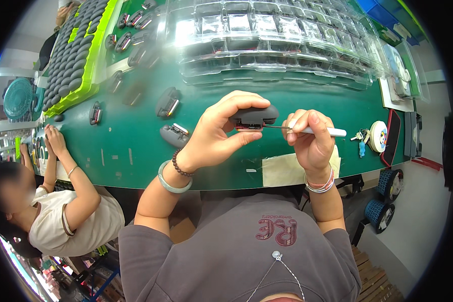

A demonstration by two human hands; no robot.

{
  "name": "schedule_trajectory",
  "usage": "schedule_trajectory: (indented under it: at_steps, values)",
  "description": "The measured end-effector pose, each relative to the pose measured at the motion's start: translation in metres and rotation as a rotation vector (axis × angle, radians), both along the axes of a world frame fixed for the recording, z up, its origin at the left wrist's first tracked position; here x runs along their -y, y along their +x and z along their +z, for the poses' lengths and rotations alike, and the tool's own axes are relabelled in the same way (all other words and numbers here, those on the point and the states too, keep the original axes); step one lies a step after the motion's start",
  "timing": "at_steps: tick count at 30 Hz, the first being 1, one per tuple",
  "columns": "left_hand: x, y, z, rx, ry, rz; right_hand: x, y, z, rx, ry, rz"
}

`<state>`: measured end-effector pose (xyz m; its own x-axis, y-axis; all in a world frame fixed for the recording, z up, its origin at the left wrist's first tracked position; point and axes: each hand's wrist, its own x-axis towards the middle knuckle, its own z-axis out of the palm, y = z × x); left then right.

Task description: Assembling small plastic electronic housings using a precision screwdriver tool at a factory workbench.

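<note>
Above the green table, my left hand (216, 132) grips a dark grey, rounded electronic device (260, 116) between thumb and fingers, its open side with small parts facing down toward me. My right hand (311, 135) is closed round a thin-shafted hand tool with a white handle (332, 132). The metal shaft points left, and its end meets the device's open side; the tip itself is hidden. Just left of my left hand, similar grey devices (174, 135) lie on the table, one farther back (167, 103) and another farther left (95, 113).
Clear plastic trays (282, 45) are stacked at the back. A lime-green tray (88, 75) of grey shells stands back left. Near my right hand lie a beige cloth (279, 171), keys (361, 136) and a round white case (378, 136). A co-worker (75, 206) sits at the left.
</note>
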<state>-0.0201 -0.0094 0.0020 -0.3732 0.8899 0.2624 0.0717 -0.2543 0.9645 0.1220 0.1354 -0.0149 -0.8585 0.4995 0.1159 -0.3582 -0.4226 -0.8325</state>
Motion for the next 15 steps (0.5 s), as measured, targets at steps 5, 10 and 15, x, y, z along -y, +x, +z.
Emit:
schedule_trajectory:
  at_steps: [5, 10, 15]
  values:
    - [0.0006, 0.0000, 0.0002, 0.147, -0.033, -0.074, -0.0014, -0.0009, -0.0024, -0.032, -0.067, 0.026]
    - [0.0029, 0.0004, 0.0030, 0.129, -0.061, -0.072, -0.0017, -0.0002, -0.0005, -0.012, -0.032, 0.039]
    - [0.0030, 0.0002, 0.0057, 0.175, -0.087, -0.051, -0.0020, -0.0030, -0.0038, -0.026, -0.148, 0.089]
